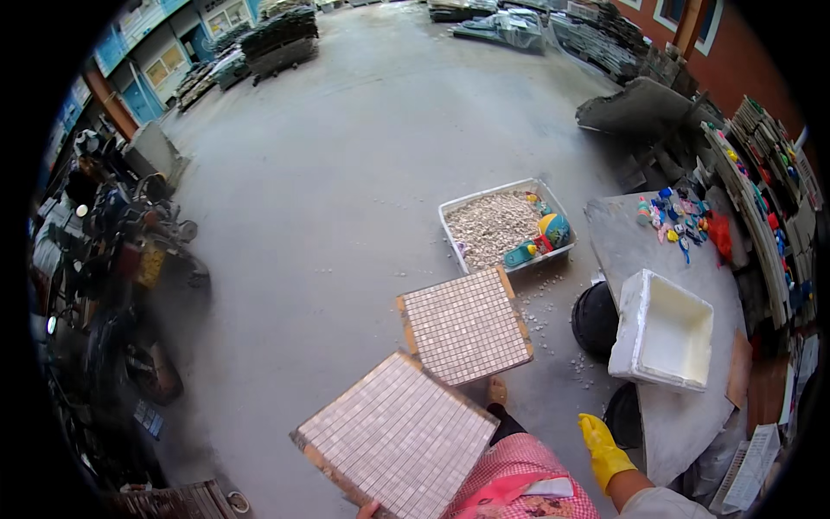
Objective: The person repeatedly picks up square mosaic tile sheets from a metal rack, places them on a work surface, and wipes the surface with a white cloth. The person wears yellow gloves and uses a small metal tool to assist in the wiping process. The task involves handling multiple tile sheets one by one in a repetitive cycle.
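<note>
Here, left fingers (369,509) hold a tiled board (398,430).

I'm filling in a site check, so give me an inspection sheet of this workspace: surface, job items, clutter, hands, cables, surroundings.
Surface: grey floor, with pale chips scattered near the tub.
Job's things: nearer tiled board, overlapping the farther tiled board in view.
Clutter: the tub holds pale pieces and toys; a white box and small colourful items lie on a grey slab.
Hands: left hand, mostly out of frame, holds the nearer tiled board's edge; right hand, yellow-gloved, appears to hold nothing.
Cables: nothing seen.
Surroundings: stacked material beyond; red wall to the right.
</note>
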Available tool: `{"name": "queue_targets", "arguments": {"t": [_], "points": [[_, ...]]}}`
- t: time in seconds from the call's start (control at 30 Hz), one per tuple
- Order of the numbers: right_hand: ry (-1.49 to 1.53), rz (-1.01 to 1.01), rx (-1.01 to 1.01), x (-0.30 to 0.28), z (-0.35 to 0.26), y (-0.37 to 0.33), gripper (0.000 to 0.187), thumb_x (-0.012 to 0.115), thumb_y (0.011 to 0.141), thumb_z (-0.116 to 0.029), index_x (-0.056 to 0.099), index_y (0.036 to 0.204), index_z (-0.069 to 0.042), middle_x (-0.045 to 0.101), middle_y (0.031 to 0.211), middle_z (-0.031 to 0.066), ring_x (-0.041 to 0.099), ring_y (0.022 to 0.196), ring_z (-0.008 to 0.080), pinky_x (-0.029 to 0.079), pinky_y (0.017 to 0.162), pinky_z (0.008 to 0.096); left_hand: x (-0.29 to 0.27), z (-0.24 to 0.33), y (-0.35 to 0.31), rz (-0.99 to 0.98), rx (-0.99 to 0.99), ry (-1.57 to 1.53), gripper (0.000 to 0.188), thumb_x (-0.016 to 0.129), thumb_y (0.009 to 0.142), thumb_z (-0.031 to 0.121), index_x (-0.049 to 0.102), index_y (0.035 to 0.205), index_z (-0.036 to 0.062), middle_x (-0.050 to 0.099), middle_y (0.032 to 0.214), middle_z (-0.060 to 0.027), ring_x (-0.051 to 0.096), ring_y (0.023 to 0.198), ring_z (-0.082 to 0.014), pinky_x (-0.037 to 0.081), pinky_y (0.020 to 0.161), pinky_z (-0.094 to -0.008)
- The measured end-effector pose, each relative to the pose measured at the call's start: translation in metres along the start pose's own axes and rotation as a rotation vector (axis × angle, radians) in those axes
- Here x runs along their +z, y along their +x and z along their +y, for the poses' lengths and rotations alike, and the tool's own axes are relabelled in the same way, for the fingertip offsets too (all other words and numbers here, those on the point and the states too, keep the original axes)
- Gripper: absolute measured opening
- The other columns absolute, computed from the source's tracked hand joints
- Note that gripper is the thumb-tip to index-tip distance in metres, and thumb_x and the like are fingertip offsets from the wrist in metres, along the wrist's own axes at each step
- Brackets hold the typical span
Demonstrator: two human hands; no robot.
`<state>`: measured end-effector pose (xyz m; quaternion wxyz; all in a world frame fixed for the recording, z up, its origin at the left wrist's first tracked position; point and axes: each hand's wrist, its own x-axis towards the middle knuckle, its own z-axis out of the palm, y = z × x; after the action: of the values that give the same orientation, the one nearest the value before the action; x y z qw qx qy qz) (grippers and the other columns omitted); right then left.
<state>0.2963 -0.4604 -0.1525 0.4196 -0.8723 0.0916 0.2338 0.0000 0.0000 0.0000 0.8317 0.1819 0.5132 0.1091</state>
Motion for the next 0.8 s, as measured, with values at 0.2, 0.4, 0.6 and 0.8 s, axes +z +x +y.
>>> {"name": "queue_targets", "arguments": {"t": [0.2, 0.4, 0.6, 0.8], "points": [[-0.279, -0.068, -0.101, 0.04, -0.003, -0.083, 0.029, 0.05, 0.087, -0.027, 0.063, 0.102, -0.006, 0.061, 0.079, 0.0061, 0.055, 0.069, 0.0132, 0.044, 0.061, 0.0291, -0.145, 0.01, -0.161, 0.151, 0.153, -0.25, 0.048, 0.054, 0.08, 0.016, 0.044, 0.125, 0.0009, 0.055, 0.118, -0.0126, 0.052, 0.107, -0.0303, 0.042, 0.095, -0.0444], [-0.42, -0.579, -0.15, 0.15, -0.122, -0.126, 0.026, 0.048, 0.081, -0.024, 0.054, 0.064, -0.006, 0.045, 0.054, 0.0015, 0.04, 0.048, 0.0119, 0.031, 0.045, 0.0326, -0.282, -0.053, -0.288, 0.081, 0.564, -0.569, 0.039, 0.052, 0.084, 0.018, 0.049, 0.119, 0.0027, 0.059, 0.108, -0.0118, 0.057, 0.099, -0.0265, 0.047, 0.084, -0.0435], [-0.303, -1.014, -0.135, 0.292, -0.202, -0.09, 0.027, 0.049, 0.081, -0.027, 0.059, 0.067, -0.006, 0.055, 0.058, 0.0014, 0.051, 0.054, 0.013, 0.04, 0.052, 0.0313, -0.288, -0.053, -0.319, 0.594, 0.804, -0.962, 0.03, 0.052, 0.081, 0.012, 0.053, 0.11, 0.0029, 0.061, 0.102, -0.0099, 0.057, 0.098, -0.0249, 0.046, 0.088, -0.038], [-1.021, -0.881, -0.825, 0.425, -0.332, -0.157, 0.032, 0.045, 0.079, -0.031, 0.064, 0.077, -0.006, 0.064, 0.072, 0.0142, 0.061, 0.072, 0.0262, 0.046, 0.069, 0.0381, -0.282, -0.035, -0.352, 0.721, 1.023, -1.185, 0.027, 0.049, 0.082, 0.011, 0.053, 0.107, 0.0025, 0.061, 0.099, -0.0099, 0.058, 0.093, -0.0232, 0.047, 0.083, -0.0367]]}}
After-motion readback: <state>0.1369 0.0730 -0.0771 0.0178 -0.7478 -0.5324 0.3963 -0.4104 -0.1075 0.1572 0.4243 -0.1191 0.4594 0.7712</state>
